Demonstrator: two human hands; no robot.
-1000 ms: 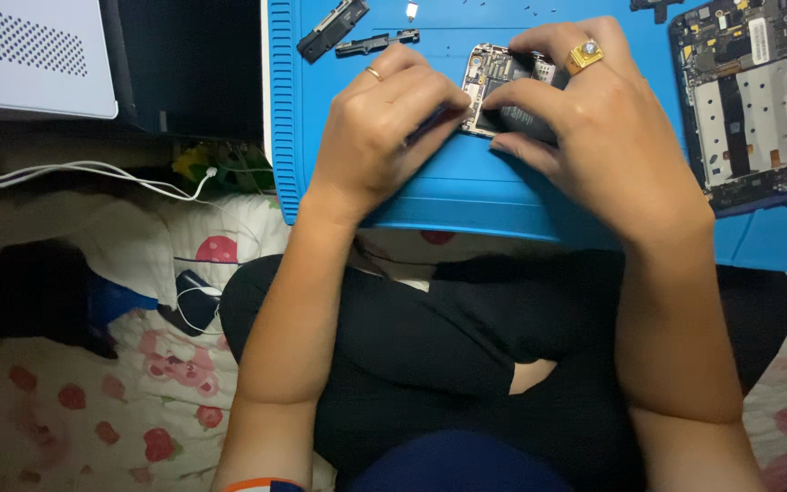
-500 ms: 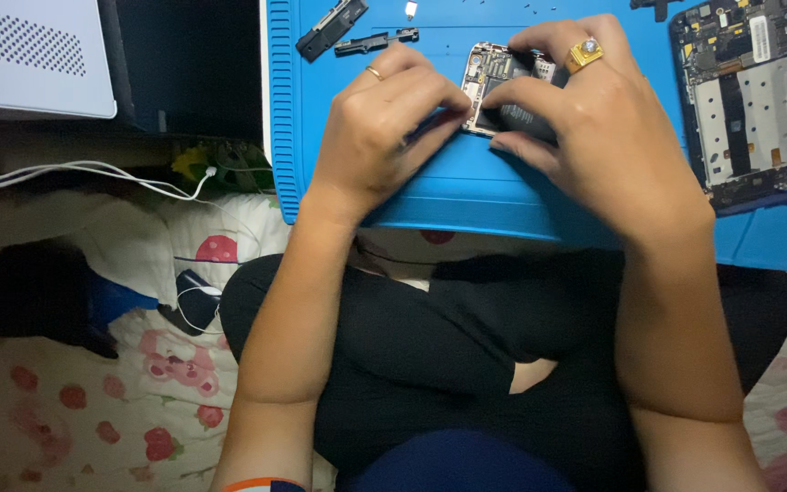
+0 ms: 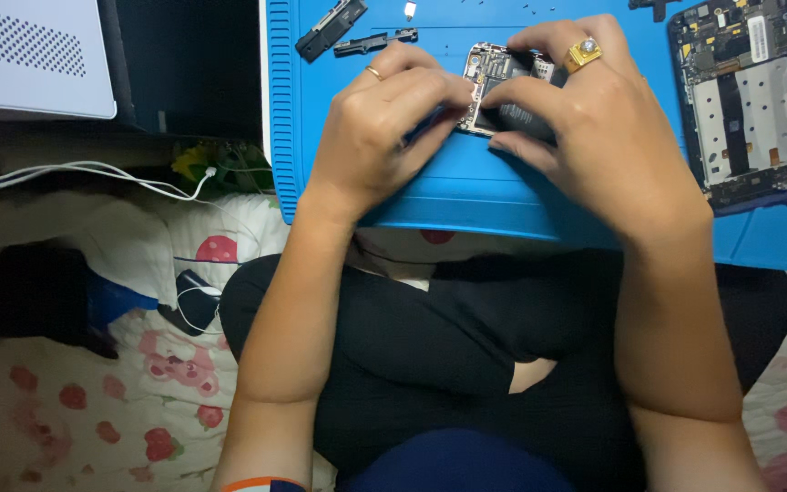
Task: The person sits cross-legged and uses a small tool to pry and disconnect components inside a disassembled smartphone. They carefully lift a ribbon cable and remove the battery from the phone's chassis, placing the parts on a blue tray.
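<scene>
Both hands meet over a small circuit board (image 3: 495,80) with a dark part attached, held just above the blue work mat (image 3: 466,196). My left hand (image 3: 384,128), a thin ring on one finger, pinches the board's left edge; a thin tool may be in it, but that is hidden. My right hand (image 3: 594,137), wearing a gold ring, curls around the board's right side and covers much of it.
An opened phone body (image 3: 744,100) lies at the mat's right. Two dark plastic parts (image 3: 330,27) and small bits lie at the mat's top. A white box (image 3: 25,55) sits at the far left, with white cables (image 3: 93,173) on floral bedding below.
</scene>
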